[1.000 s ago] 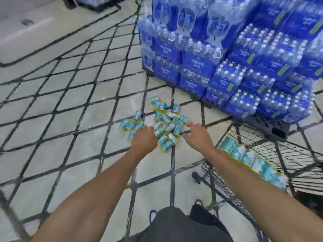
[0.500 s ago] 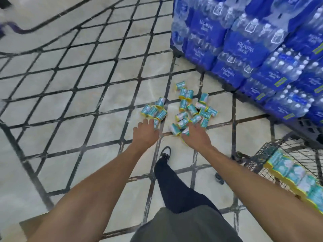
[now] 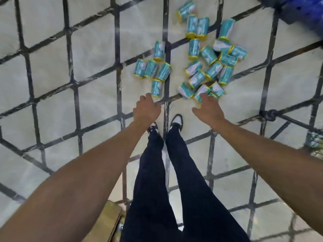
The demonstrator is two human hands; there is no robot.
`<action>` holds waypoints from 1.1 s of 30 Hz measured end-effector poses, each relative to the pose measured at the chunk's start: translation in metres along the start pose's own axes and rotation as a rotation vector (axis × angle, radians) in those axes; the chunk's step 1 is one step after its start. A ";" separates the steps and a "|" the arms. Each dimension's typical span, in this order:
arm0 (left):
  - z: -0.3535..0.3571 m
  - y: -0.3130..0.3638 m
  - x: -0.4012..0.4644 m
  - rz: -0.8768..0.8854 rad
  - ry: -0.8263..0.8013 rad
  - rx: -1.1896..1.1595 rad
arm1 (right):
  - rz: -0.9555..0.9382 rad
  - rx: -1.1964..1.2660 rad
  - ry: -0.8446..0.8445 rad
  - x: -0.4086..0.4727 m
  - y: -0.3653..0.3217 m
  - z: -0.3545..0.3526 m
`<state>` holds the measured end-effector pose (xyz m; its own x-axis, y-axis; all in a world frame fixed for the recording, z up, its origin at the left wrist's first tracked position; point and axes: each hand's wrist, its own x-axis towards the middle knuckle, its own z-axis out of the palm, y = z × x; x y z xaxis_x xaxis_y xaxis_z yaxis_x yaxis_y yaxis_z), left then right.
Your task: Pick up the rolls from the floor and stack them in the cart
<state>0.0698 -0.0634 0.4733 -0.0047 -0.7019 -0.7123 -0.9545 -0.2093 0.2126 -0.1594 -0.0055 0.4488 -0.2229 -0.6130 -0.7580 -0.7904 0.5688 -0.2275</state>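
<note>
Several teal-wrapped rolls with yellow ends lie scattered on the tiled floor, in a small left cluster [image 3: 152, 69] and a bigger right pile [image 3: 209, 67]. My left hand [image 3: 146, 109] hangs just below the nearest roll of the left cluster [image 3: 156, 88], fingers loosely curled, holding nothing. My right hand [image 3: 208, 109] reaches out with spread fingers over the near edge of the right pile, fingertips at a roll [image 3: 201, 92]. The cart [image 3: 286, 119] shows only as a dark frame and wheel at the right, with a few rolls in it [image 3: 314, 139] at the frame's edge.
My two legs in dark trousers and black-and-white shoes [image 3: 176, 120] stand just behind the hands. Blue water-bottle packs [image 3: 304, 6] sit at the top right corner. A cardboard piece [image 3: 108, 222] lies at the bottom. The floor is pale tile with dark grid lines.
The view has tilted steeply down and closer to the floor; the rolls look larger, the water packs and cart have slid almost out of view. Both hands stay just short of the rolls.
</note>
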 end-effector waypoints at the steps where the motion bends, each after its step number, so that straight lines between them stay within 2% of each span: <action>1: 0.014 -0.006 0.030 -0.017 -0.022 -0.022 | 0.001 -0.015 -0.011 0.027 0.000 0.013; 4: 0.061 -0.024 0.124 -0.070 -0.078 -0.055 | 0.027 -0.084 -0.009 0.112 0.002 0.057; 9: 0.151 -0.055 0.278 -0.181 -0.090 -0.105 | 0.078 -0.030 -0.015 0.254 0.020 0.149; 16: 0.247 -0.075 0.423 -0.257 -0.119 -0.106 | 0.042 -0.117 0.063 0.397 0.046 0.243; 23: 0.289 -0.084 0.473 -0.325 -0.006 -0.227 | 0.127 -0.222 0.192 0.439 0.053 0.279; 28: 0.299 -0.102 0.480 -0.274 0.066 -0.200 | 0.180 -0.056 0.228 0.454 0.058 0.295; 30: 0.295 -0.105 0.477 -0.260 0.052 -0.218 | 0.177 -0.008 0.238 0.454 0.058 0.294; 33: 0.280 -0.098 0.465 -0.281 0.008 -0.305 | 0.201 0.190 0.201 0.440 0.050 0.282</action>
<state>0.0781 -0.1786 -0.0657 0.2468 -0.5936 -0.7660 -0.7861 -0.5849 0.2000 -0.1358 -0.0926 -0.0688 -0.4865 -0.5637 -0.6675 -0.6034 0.7693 -0.2099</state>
